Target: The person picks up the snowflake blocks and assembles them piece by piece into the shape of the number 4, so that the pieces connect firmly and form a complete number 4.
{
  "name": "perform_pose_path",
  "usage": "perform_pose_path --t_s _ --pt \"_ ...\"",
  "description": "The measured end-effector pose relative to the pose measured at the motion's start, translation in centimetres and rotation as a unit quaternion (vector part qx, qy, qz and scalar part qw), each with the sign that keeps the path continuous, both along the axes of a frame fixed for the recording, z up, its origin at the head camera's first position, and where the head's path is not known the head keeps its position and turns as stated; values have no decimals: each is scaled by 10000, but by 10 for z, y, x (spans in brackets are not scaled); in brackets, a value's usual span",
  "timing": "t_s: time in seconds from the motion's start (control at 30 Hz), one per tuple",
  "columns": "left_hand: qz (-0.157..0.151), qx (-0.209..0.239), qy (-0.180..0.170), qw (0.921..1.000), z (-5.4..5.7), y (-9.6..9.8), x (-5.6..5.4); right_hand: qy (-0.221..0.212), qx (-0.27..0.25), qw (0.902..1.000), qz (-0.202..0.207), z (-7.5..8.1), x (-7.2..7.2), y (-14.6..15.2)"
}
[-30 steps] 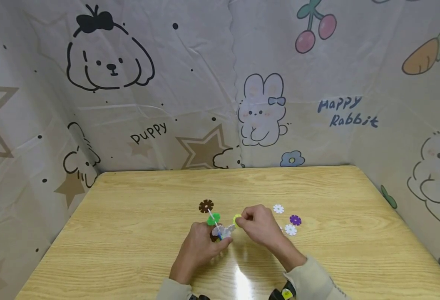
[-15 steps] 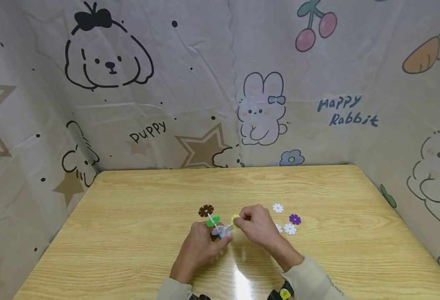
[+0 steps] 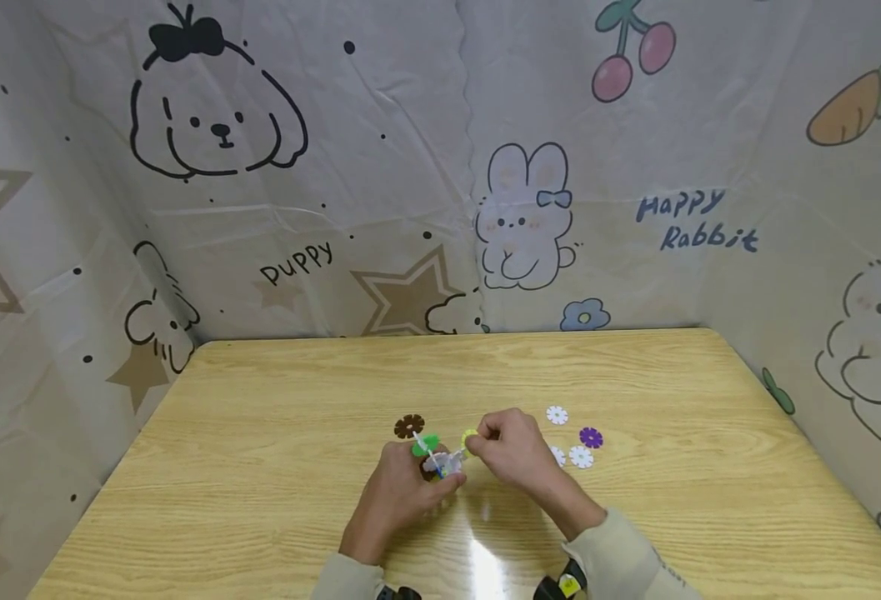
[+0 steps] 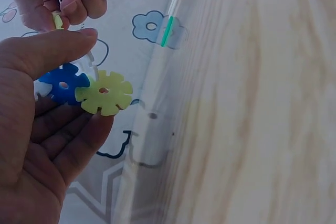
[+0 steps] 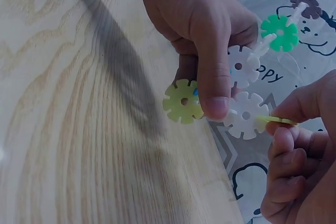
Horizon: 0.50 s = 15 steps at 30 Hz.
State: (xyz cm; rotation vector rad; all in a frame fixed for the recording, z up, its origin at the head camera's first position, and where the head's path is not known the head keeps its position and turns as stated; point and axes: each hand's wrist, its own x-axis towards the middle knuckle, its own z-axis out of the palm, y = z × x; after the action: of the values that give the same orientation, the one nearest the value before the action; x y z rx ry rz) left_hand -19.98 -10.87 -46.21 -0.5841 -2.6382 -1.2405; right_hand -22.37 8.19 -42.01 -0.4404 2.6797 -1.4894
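My left hand [image 3: 395,492] grips a built cluster of notched plastic discs between thumb and fingers. In the right wrist view it includes white discs [image 5: 239,66], a green disc [image 5: 279,33] and a dark brown disc [image 5: 306,5], strung outward in a line. A blue disc [image 4: 64,84] and a yellow disc [image 4: 104,93] of the cluster show in the left wrist view. My right hand [image 3: 518,450] pinches another yellow disc [image 5: 281,120], seen edge-on, against the rim of a white disc [image 5: 245,115]. How deep their notches mesh is too small to tell.
Right of the hands, a purple disc [image 3: 591,437] and white discs [image 3: 557,415] lie loose on the wooden table [image 3: 275,467]; one is partly behind the right hand. A printed cloth [image 3: 402,167] stands around the back and sides.
The yellow disc in my right hand has shifted slightly left, up to the white disc. The cluster's brown end has dipped a little toward me. My left hand stays nearly still.
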Motion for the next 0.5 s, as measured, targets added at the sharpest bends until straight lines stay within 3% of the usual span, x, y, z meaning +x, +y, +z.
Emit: perform_pose_path --t_s 0.17,0.5 --pt "-165 80 195 9996 -2 0 -2 -33 -39 10000 -9 0 0 1" --pt "-143 293 746 9967 -1 -1 -3 -182 -42 9998 -9 -1 2 1"
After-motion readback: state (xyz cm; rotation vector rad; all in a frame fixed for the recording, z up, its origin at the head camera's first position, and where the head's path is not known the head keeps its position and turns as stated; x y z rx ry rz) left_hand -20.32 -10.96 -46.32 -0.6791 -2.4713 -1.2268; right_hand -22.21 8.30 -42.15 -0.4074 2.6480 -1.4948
